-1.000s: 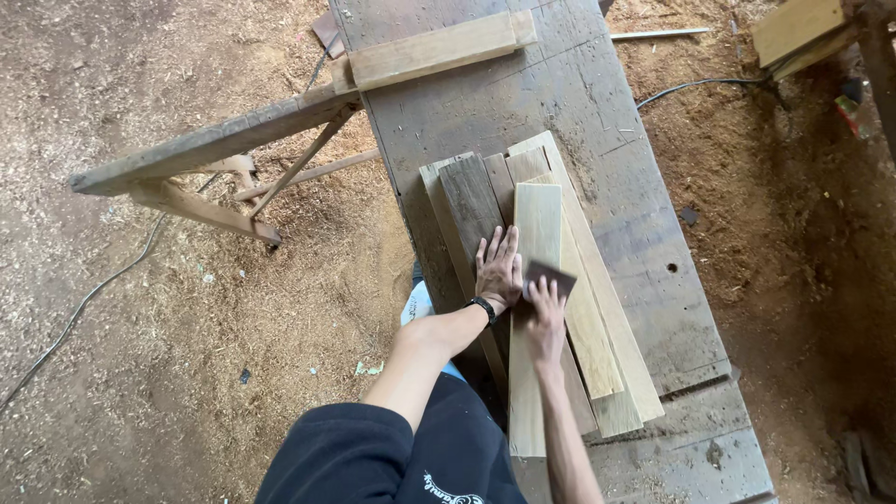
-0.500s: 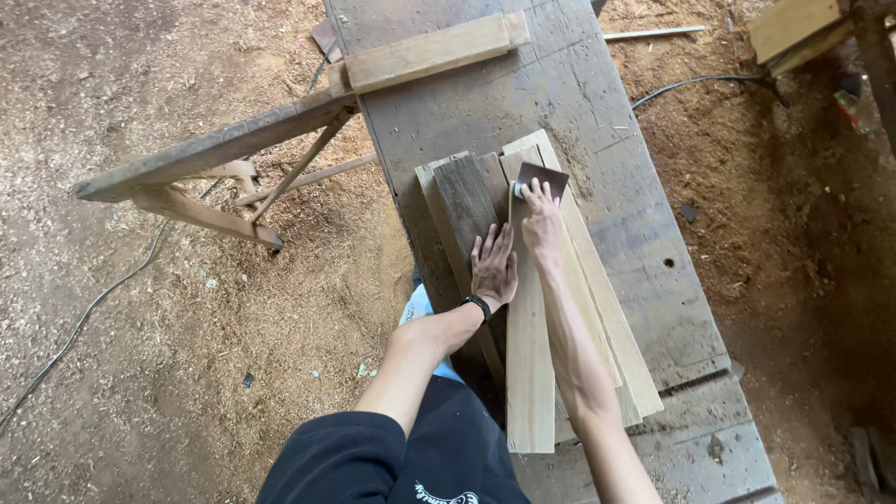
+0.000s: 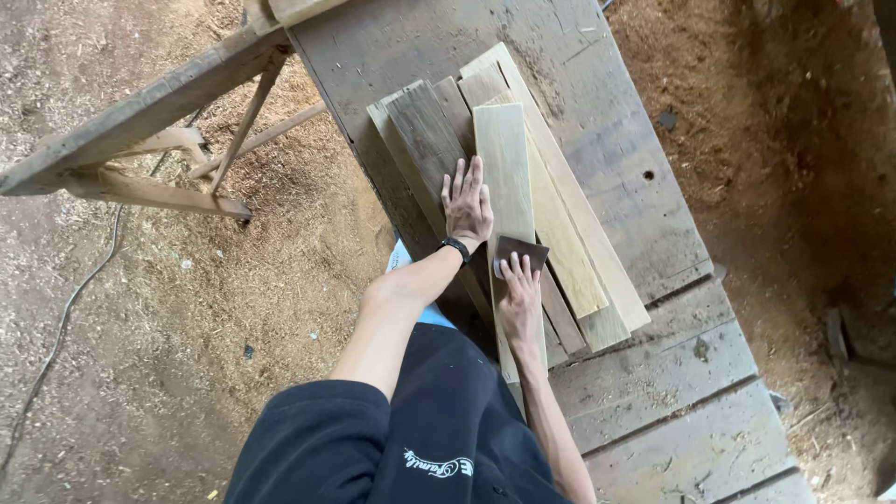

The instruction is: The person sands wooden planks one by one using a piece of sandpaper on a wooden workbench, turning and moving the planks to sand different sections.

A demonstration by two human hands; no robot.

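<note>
The right hand (image 3: 521,297) has drawn back toward the worktop's (image 3: 644,420) near edge, fingers pressed flat on the sandpaper (image 3: 519,252) atop the pale plank (image 3: 504,168). The left hand (image 3: 467,201) stays spread flat beside it on darker boards (image 3: 425,131). A sawhorse (image 3: 140,140) stands beyond the left edge.

Grey plank workbench (image 3: 644,392), wooden sawhorse (image 3: 140,121) — sawdust floor (image 3: 187,308), thin cable (image 3: 65,317)
</note>
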